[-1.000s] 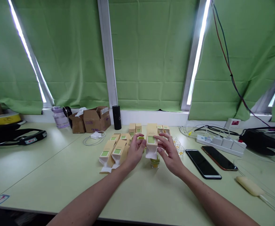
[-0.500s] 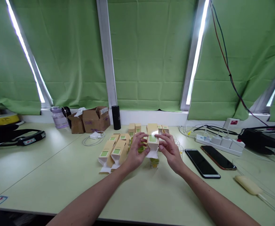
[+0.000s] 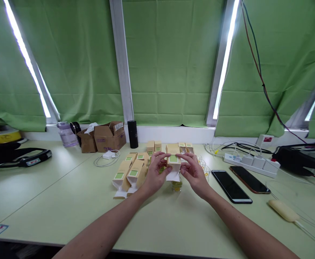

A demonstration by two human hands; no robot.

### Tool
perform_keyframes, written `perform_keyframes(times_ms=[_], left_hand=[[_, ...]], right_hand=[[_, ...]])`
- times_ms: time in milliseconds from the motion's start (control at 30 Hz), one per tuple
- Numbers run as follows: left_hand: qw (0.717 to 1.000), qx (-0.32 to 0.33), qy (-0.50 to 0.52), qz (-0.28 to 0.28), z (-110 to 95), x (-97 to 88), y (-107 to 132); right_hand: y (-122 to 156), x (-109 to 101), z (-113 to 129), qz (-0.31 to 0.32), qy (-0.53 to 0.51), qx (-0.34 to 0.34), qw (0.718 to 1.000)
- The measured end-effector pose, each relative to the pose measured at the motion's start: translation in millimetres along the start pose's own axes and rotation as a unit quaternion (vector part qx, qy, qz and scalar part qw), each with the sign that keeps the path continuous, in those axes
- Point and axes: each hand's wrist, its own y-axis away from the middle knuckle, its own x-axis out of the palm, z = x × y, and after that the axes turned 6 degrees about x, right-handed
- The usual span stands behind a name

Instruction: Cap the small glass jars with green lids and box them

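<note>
My left hand and my right hand both pinch a small tan carton with a green label, held upright with its white bottom flap open. Right under the carton a small glass jar of yellow-green stuff stands on the pale green table. Left of my hands lie two opened tan cartons with flaps out. Several more tan cartons stand behind, and small clear jars sit to the right of my right hand.
Two dark phones lie to the right, with a white power strip and cables behind them. Brown cardboard boxes, a black cylinder and a purple bottle line the window sill side. A black headset rests far left.
Both hands closed in on the upright carton and now pinch it from both sides; the carton sits a little lower over the jar.
</note>
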Motion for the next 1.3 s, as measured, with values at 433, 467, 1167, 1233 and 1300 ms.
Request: perform_keyframes(times_ms=[433, 467, 1167, 1233, 1300], left_hand=[[1.0, -0.015, 0.006, -0.013, 1.1, 2.1, 0.3], [1.0, -0.014, 0.004, -0.014, 1.1, 2.2, 0.5], [1.0, -0.014, -0.01, -0.01, 2.6, 4.4, 3.8], [1.0, -0.014, -0.014, -0.012, 2.5, 4.9, 4.0], [1.0, -0.012, -0.018, -0.013, 2.5, 5.3, 4.3]], right_hand=[[-0.3, 0.6, -2.4, -0.006, -0.014, 0.015, 1.0], [-0.4, 0.7, -2.4, -0.007, -0.013, 0.016, 1.0], [1.1, 6.7, -11.7, -0.047, 0.023, 0.035, 0.998], [1.3, 6.7, -13.2, -0.049, 0.03, 0.034, 0.998], [1.4, 6.6, -14.7, -0.049, 0.035, 0.034, 0.998]])
